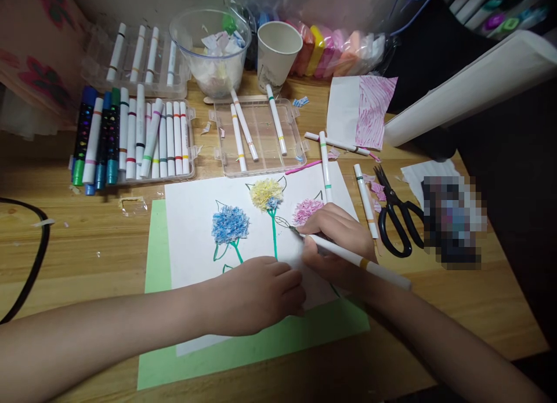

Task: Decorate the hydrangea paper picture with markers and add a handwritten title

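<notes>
A white sheet (191, 310) lies on green paper (174, 368). It carries a blue flower (230, 224), a yellow flower (266, 194) and a pink flower (307, 210), with drawn green stems and outlined leaves. My right hand (337, 238) grips a white marker (348, 257) with a yellowish band; its dark tip meets a leaf outline beside the middle stem. My left hand (265, 293) rests on the lower part of the sheet, fingers curled together; whatever may be under them is hidden.
Several markers fill a clear case (191, 159) at left; others lie on a case lid (261, 170). Behind are a plastic tub (213, 66) and a paper cup (278, 52). Black scissors (394, 209), loose markers and scraps lie at right. A black cable (41, 258) curves at far left.
</notes>
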{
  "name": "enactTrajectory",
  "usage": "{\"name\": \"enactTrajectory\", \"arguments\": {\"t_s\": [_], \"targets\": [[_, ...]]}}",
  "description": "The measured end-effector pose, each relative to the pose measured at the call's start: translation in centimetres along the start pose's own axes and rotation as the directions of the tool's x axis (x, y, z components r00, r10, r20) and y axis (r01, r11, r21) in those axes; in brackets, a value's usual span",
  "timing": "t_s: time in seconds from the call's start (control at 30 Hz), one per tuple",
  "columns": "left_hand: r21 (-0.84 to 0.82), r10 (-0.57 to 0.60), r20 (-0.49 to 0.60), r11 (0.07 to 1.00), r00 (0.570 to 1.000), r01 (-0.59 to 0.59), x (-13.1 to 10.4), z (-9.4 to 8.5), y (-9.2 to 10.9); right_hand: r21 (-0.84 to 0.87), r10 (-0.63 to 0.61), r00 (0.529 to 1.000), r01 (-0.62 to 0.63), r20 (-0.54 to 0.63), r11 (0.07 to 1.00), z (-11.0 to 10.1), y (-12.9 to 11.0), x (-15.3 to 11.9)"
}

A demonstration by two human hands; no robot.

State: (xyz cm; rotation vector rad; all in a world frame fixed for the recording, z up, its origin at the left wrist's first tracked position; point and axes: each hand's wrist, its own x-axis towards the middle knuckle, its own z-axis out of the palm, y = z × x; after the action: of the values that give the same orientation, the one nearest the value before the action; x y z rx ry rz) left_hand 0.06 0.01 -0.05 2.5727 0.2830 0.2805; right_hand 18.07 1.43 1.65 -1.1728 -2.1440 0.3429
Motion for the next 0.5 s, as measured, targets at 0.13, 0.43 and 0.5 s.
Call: {"name": "enactTrajectory", "arguments": {"t_s": [0.13, 0.43, 0.5], "targets": [[-0.001, -0.004, -0.001, 1.000, 1.000, 0.004, 0.03, -0.14, 0.09, 0.023, 0.002, 1.000, -0.003, 0.031, 1.000, 0.03, -0.09, -0.04], [-0.010, -0.011, 0.017, 1.000, 1.000, 0.012, 0.06, -0.15, 0.08, 0.023, 0.010, 1.000, -0.011, 0.023, 1.000, 0.27, 0.01, -0.06], [-0.005, -0.010, 0.025, 1.000, 1.000, 0.010, 0.04, -0.17, 0.11, 0.053, 0.022, 1.000, -0.021, -0.011, 0.998, 0.05, -0.12, -0.15]]}}
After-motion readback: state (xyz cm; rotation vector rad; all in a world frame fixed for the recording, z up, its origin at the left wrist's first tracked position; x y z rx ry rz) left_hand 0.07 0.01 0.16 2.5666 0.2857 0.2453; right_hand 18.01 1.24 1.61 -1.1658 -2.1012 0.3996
